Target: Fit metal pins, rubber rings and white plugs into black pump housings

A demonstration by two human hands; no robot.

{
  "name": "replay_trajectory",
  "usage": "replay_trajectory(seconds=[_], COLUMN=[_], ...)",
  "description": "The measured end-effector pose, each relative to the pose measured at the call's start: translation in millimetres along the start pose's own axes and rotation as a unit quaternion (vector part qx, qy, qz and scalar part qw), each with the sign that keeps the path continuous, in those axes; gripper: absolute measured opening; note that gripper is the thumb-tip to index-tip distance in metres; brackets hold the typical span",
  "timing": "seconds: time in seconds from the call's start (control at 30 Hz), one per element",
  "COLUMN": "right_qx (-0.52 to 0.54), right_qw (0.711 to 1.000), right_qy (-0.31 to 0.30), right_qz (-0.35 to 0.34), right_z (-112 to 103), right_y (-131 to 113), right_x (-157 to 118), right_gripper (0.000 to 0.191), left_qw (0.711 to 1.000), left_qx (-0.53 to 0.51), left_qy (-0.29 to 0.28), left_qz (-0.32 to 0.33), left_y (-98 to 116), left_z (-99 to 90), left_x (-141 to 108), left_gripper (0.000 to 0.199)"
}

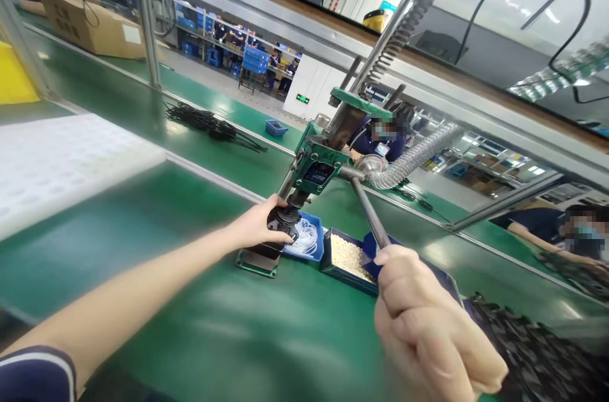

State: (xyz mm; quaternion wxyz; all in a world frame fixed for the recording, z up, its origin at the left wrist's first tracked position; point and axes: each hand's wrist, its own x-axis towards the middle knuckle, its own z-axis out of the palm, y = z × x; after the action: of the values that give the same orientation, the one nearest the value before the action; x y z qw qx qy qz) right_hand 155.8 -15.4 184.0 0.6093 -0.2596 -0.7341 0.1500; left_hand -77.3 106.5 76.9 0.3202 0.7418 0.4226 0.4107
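A green hand press point(318, 164) stands on the bench in front of me. My right hand point(423, 319) is wrapped round the press lever point(370, 212), which slopes down toward me. At the foot of the press, my left hand point(262, 224) grips a round black part point(285, 219) between thumb and fingers, under the ram. The part's underside is hidden by the hand. Just behind it sits a blue tray point(320, 243) of thin white rings or cords. Beside that, a dark bin point(349, 280) holds many small cream-coloured pieces, partly behind the lever.
A pile of black parts point(537, 351) lies at the right. Black cable-like strips point(209, 123) and a small blue tray point(276, 128) rest beyond the metal rail. White sheeting point(71, 167) covers the left. A carton point(90, 25) is at the far left. Co-workers sit across the bench.
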Motion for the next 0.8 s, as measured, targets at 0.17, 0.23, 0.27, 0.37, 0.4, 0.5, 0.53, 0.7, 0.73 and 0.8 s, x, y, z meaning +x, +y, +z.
replay_trajectory(seconds=[0.17, 0.23, 0.27, 0.37, 0.4, 0.5, 0.53, 0.7, 0.73, 0.8], right_qx=[0.002, 0.023, 0.037, 0.069, 0.069, 0.040, 0.026, -0.012, -0.010, -0.001], right_qw=[0.990, 0.985, 0.983, 0.983, 0.985, 0.984, 0.983, 0.976, 0.975, 0.972], right_qy=[0.004, -0.003, -0.004, 0.005, 0.012, 0.035, 0.039, 0.056, 0.054, 0.038], right_qz=[-0.143, -0.169, -0.178, -0.169, -0.161, -0.167, -0.179, -0.210, -0.217, -0.232], right_z=[18.1, 18.1, 17.1, 13.7, 13.6, 18.1, 20.8, 30.0, 29.6, 26.4], right_y=[9.4, 6.2, 3.3, -5.9, -7.5, -3.9, -0.1, 19.1, 20.0, 17.2], right_x=[10.6, 26.7, 35.7, 56.9, 59.2, 46.9, 38.0, 6.1, 7.6, 18.6], right_gripper=[0.031, 0.031, 0.031, 0.030, 0.029, 0.029, 0.029, 0.025, 0.024, 0.024], left_qw=[1.000, 1.000, 1.000, 1.000, 1.000, 0.999, 0.999, 0.999, 0.999, 0.999], left_qx=[0.006, 0.009, 0.012, 0.014, 0.014, 0.020, 0.023, 0.016, 0.012, 0.001], left_qy=[0.002, 0.001, 0.000, -0.017, -0.023, -0.035, -0.035, -0.032, -0.031, -0.030], left_qz=[-0.020, -0.023, -0.021, -0.009, -0.006, -0.010, -0.011, -0.002, -0.004, -0.011], left_y=[0.6, 0.5, 0.1, -2.7, -3.8, -7.2, -8.2, -13.0, -13.7, -14.1], left_z=[-0.2, -1.7, -2.8, -7.4, -8.9, -11.6, -11.7, -8.5, -8.2, -8.8], left_x=[-1.2, 0.0, 0.9, 4.0, 4.8, 5.0, 4.5, 4.6, 5.7, 7.5], left_gripper=[0.068, 0.068, 0.068, 0.070, 0.070, 0.072, 0.072, 0.073, 0.073, 0.074])
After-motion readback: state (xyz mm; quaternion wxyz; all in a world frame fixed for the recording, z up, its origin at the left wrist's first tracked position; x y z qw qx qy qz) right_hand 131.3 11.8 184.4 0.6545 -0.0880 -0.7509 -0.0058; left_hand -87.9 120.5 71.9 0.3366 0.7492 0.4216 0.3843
